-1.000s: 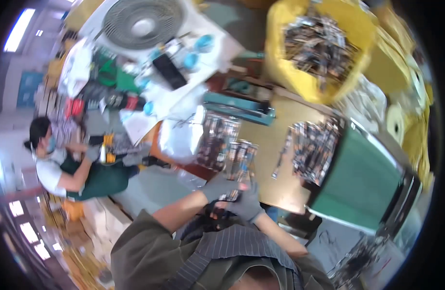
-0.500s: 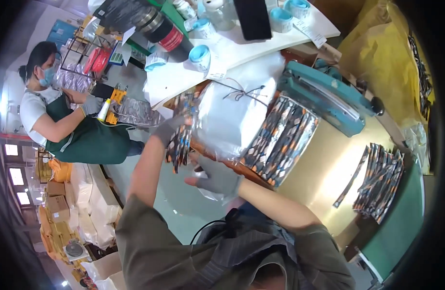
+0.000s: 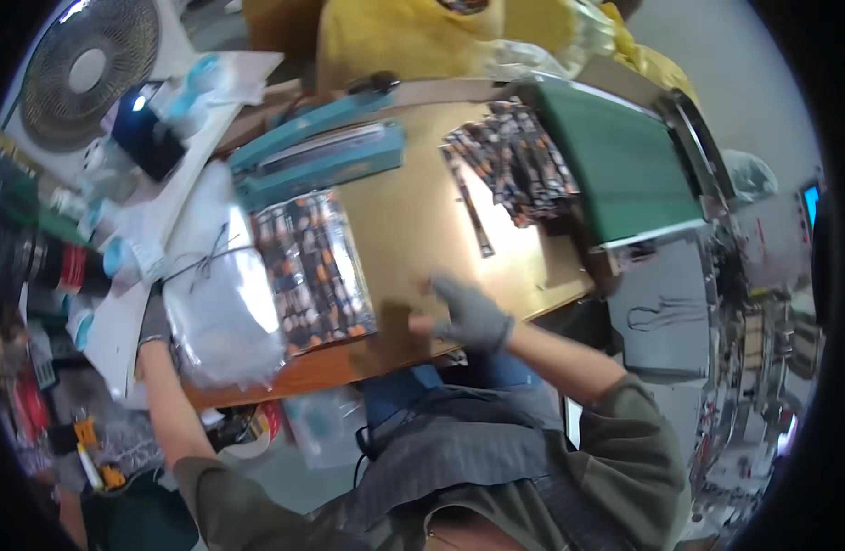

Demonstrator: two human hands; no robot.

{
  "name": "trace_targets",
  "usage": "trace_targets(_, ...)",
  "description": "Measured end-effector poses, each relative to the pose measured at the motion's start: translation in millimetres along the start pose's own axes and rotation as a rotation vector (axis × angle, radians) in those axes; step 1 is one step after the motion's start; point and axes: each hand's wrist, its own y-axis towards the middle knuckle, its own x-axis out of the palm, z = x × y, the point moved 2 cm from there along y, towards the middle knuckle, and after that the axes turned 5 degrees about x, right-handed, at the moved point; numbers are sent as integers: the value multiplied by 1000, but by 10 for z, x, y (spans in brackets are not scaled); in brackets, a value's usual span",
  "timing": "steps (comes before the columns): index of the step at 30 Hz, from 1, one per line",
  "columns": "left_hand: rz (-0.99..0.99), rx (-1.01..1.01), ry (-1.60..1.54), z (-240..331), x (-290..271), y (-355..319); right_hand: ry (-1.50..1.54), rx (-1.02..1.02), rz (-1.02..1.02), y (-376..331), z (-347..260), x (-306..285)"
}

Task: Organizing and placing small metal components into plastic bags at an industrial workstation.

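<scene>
My right hand [image 3: 476, 317], in a grey glove with bare fingertips, hovers over the near part of the tan tabletop [image 3: 404, 230]. Its fingers are apart and nothing is in them. My left hand [image 3: 154, 320], gloved too, reaches in at the left between a stack of clear plastic bags [image 3: 216, 312] and the white shelf [image 3: 119, 354]; its fingers are hidden. Dark patterned packets [image 3: 312, 271] with orange and white spots lie in a block beside the bags. More such narrow packets [image 3: 514, 165] are piled at the far right, one lying apart.
A teal bar sealer [image 3: 321, 156] stands behind the packets. A green conveyor belt [image 3: 615, 165] borders the table's right. On the shelf are a phone [image 3: 147, 133], blue label rolls [image 3: 119, 257] and a dark flask [image 3: 50, 262]. A fan [image 3: 87, 69] stands far left.
My view has swung to the right. Both hands have parted from near the bundle of packets at the left; the right is now over the tabletop, the left beside the bags.
</scene>
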Motion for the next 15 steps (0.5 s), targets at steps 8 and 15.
trace_targets(8, 323, -396, -622, 220, -504, -1002, -605, 647, 635, 1149, 1512, -2249)
trace_targets(15, 461, -377, -1571, 2258, -2517, -674, -248, 779, 445, 1127, 1721, -2326)
